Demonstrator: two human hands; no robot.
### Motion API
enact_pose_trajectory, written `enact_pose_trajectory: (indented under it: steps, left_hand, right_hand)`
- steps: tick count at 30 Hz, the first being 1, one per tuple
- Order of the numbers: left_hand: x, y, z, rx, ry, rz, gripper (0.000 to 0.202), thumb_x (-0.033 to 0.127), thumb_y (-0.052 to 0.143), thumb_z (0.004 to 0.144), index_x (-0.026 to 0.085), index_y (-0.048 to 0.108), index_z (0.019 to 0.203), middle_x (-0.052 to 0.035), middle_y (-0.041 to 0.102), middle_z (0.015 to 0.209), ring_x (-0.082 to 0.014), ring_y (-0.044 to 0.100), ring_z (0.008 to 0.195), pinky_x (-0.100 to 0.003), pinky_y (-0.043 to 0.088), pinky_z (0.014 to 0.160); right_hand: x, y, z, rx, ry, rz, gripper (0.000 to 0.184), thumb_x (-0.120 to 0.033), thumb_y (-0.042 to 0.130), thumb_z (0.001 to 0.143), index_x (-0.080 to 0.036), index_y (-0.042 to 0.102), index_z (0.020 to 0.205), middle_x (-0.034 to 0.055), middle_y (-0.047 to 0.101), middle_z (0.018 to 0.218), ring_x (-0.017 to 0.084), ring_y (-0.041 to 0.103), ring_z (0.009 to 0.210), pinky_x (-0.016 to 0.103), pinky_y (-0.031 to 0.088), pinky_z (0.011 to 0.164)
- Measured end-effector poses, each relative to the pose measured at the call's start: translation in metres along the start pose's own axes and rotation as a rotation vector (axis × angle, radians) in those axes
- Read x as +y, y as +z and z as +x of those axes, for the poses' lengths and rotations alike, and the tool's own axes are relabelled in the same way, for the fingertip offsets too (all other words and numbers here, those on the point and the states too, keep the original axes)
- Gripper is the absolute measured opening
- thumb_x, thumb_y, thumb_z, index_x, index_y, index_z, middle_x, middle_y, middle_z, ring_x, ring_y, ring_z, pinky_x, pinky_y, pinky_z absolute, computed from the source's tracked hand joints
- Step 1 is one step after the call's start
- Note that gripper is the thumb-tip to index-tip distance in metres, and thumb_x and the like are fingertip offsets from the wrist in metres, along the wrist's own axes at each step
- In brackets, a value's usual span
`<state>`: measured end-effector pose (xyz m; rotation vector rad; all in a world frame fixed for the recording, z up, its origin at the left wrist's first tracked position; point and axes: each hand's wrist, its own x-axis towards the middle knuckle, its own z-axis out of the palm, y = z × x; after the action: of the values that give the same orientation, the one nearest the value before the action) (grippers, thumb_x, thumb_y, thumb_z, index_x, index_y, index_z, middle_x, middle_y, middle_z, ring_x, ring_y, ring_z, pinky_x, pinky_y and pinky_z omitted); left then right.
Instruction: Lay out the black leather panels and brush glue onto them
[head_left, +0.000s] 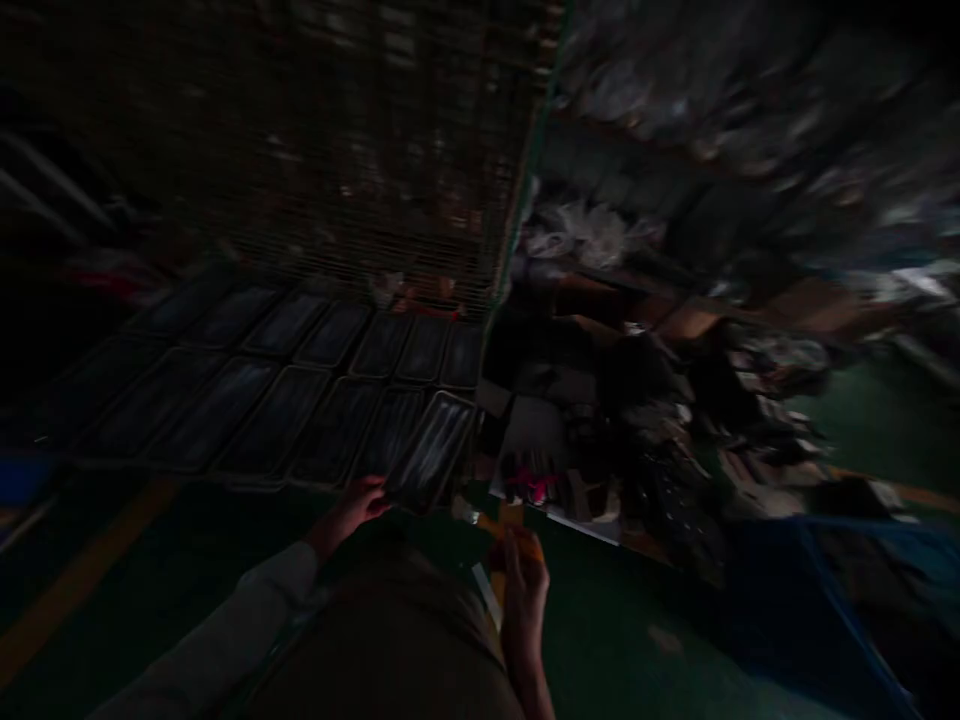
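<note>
The scene is very dark and partly blurred. My left hand (361,505) pinches the near left corner of a black rectangular tray (433,452). That tray sits tilted at the right end of the front row, partly over its neighbour. My right hand (521,565) is closed around the orange handle of a brush (489,524). The brush's pale tip points left, close to the tray's near right corner; whether it touches the tray I cannot tell. More dark trays (274,420) lie side by side in two rows to the left.
A wire mesh panel (337,200) rises behind the trays. On the right stand dark stacked goods (536,430), cardboard boxes (690,318) and plastic bags (592,235). A blue bin (802,600) is at the lower right. Yellow lines (90,570) mark the green floor.
</note>
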<state>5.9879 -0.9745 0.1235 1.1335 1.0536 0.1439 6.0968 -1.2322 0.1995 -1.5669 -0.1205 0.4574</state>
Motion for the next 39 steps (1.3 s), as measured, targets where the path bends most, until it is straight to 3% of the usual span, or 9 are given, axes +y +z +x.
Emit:
enact_pose_trajectory:
  steps: [3, 7, 11, 16, 20, 25, 29, 35, 39]
  left_hand:
    - [-0.024, -0.037, -0.007, 0.096, -0.074, -0.163, 0.015, 0.016, 0.061, 0.083, 0.019, 0.057, 0.097, 0.0005, 0.065, 0.080, -0.0129, 0.065, 0.070, -0.028, 0.054, 0.075]
    - [-0.029, -0.035, 0.006, 0.052, -0.112, -0.211, 0.026, 0.020, 0.071, 0.074, 0.018, 0.056, 0.096, 0.0013, 0.064, 0.078, -0.0114, 0.064, 0.061, -0.027, 0.053, 0.070]
    - [-0.031, -0.039, 0.012, 0.008, -0.086, -0.237, 0.027, 0.021, 0.072, 0.074, 0.018, 0.057, 0.096, 0.0004, 0.065, 0.084, -0.0111, 0.065, 0.063, -0.028, 0.055, 0.070]
    - [-0.036, -0.045, 0.022, 0.009, -0.146, -0.244, 0.022, 0.012, 0.066, 0.075, 0.017, 0.056, 0.093, 0.0031, 0.065, 0.074, -0.0107, 0.065, 0.059, -0.028, 0.057, 0.067]
    - [-0.037, -0.045, 0.033, 0.014, -0.193, -0.238, 0.020, 0.006, 0.064, 0.072, 0.016, 0.057, 0.088, 0.0034, 0.064, 0.065, -0.0118, 0.065, 0.055, -0.027, 0.057, 0.061]
    - [-0.036, -0.044, 0.033, 0.053, -0.208, -0.252, 0.021, 0.007, 0.067, 0.072, 0.015, 0.058, 0.088, 0.0027, 0.065, 0.066, -0.0120, 0.065, 0.054, -0.026, 0.056, 0.059]
    - [-0.036, -0.041, 0.029, 0.092, -0.203, -0.272, 0.022, 0.010, 0.068, 0.073, 0.015, 0.058, 0.091, 0.0021, 0.066, 0.070, -0.0115, 0.065, 0.056, -0.027, 0.056, 0.062]
    - [-0.036, -0.038, 0.024, 0.096, -0.186, -0.304, 0.019, 0.012, 0.064, 0.077, 0.014, 0.059, 0.095, 0.0004, 0.066, 0.075, -0.0121, 0.066, 0.060, -0.027, 0.055, 0.065]
    - [-0.036, -0.039, 0.024, 0.106, -0.179, -0.301, 0.024, 0.014, 0.068, 0.074, 0.015, 0.059, 0.097, 0.0007, 0.066, 0.075, -0.0122, 0.065, 0.059, -0.028, 0.055, 0.065]
  right_hand:
    - [-0.005, 0.013, 0.013, -0.049, -0.036, -0.064, 0.039, -0.052, 0.067, 0.082, -0.018, 0.061, 0.100, 0.0001, 0.064, 0.067, 0.017, 0.063, 0.058, 0.028, 0.052, 0.055]
    - [-0.015, 0.036, 0.027, -0.136, -0.112, -0.244, 0.036, -0.051, 0.061, 0.086, -0.018, 0.062, 0.101, 0.0012, 0.064, 0.071, 0.017, 0.065, 0.061, 0.029, 0.054, 0.057]
    - [-0.017, 0.067, 0.050, -0.346, -0.256, -0.517, 0.033, -0.047, 0.052, 0.093, -0.019, 0.063, 0.105, 0.0065, 0.069, 0.088, 0.018, 0.068, 0.071, 0.029, 0.054, 0.064]
    - [-0.015, 0.106, 0.074, -0.527, -0.488, -0.847, 0.032, -0.040, 0.043, 0.098, -0.020, 0.066, 0.110, 0.0094, 0.070, 0.103, 0.020, 0.068, 0.088, 0.030, 0.051, 0.071]
    - [-0.011, 0.124, 0.088, -0.614, -0.586, -1.003, 0.030, -0.035, 0.040, 0.101, -0.022, 0.065, 0.112, 0.0076, 0.069, 0.106, 0.019, 0.067, 0.088, 0.027, 0.048, 0.069]
    - [0.002, 0.124, 0.103, -0.705, -0.692, -1.149, 0.028, -0.031, 0.042, 0.100, -0.023, 0.066, 0.113, 0.0076, 0.069, 0.102, 0.017, 0.066, 0.078, 0.025, 0.041, 0.057]
    - [0.014, 0.112, 0.091, -0.813, -0.719, -1.183, 0.028, -0.020, 0.044, 0.097, -0.023, 0.066, 0.113, 0.0078, 0.070, 0.102, 0.016, 0.065, 0.075, 0.024, 0.041, 0.056]
    - [0.011, 0.092, 0.057, -1.005, -0.614, -1.120, 0.025, -0.023, 0.046, 0.096, -0.023, 0.065, 0.113, 0.0060, 0.070, 0.097, 0.016, 0.067, 0.072, 0.024, 0.044, 0.056]
    - [0.001, 0.095, 0.063, -0.953, -0.523, -1.006, 0.027, -0.027, 0.042, 0.099, -0.024, 0.063, 0.116, 0.0062, 0.069, 0.100, 0.015, 0.067, 0.076, 0.024, 0.047, 0.061]
